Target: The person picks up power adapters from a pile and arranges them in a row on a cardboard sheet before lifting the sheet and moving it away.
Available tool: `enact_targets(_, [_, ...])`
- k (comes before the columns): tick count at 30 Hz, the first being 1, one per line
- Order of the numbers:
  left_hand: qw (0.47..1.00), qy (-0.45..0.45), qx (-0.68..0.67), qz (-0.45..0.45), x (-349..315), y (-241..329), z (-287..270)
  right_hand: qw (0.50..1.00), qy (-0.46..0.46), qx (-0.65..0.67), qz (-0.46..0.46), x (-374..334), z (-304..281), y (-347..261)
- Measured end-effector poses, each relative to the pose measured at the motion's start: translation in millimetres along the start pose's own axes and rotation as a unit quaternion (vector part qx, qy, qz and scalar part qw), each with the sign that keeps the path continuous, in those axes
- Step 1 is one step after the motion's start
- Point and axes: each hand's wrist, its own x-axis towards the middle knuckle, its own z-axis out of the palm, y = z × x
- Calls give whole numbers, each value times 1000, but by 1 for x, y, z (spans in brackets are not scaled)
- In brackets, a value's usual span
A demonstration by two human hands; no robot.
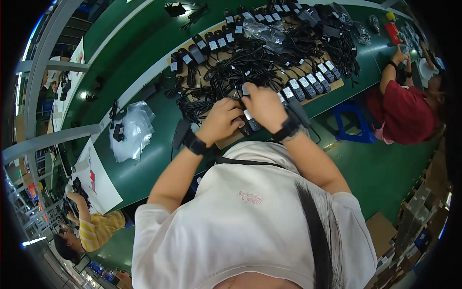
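Adapter [253,124] lies between the two hands I follow through the head camera, close to the near edge of a cardboard sheet [231,139]. I judge that its lead could snag in the heap of black cables [240,60], since so many cross and loop there; a hard tug might then drag neighbouring pieces out of line, and a careless wrist could nudge this one off the sheet. It looks dark and oblong, with a pale label on its upper face, though fingers hide part of it. The left hand [222,119] is curled narrow beside it, and the right hand [265,107] bends over from the other side; from where I sit, I cannot tell whether either actually grips anything. Farther out, a row of labelled adapters [310,84] stretches along the sheet to the right, clear plastic bags [132,135] lie to the left on the green counter [154,166], and a co-worker in red [409,115] is off to the right.
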Motion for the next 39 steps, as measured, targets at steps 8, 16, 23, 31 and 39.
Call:
enact_targets(8, [871, 313, -6, -378, -70, 12, 28, 997, -37, -33, 58, 15, 37, -1])
enact_targets(16, [676, 278, -458, -506, -79, 4, 34, 944, 4, 328, 43, -7, -9, -59])
enact_targets(23, [609, 278, -553, -496, -61, 6, 17, 977, -155, 105, -99, -38, 23, -52])
enact_targets(31, [768, 139, -374, -501, -71, -13, 49, 972, -196, -39, -121, -43, 40, -39])
enact_targets(39, [690, 153, -455, -541, -69, 5, 36, 983, 15, 185, 16, 43, -4, -4])
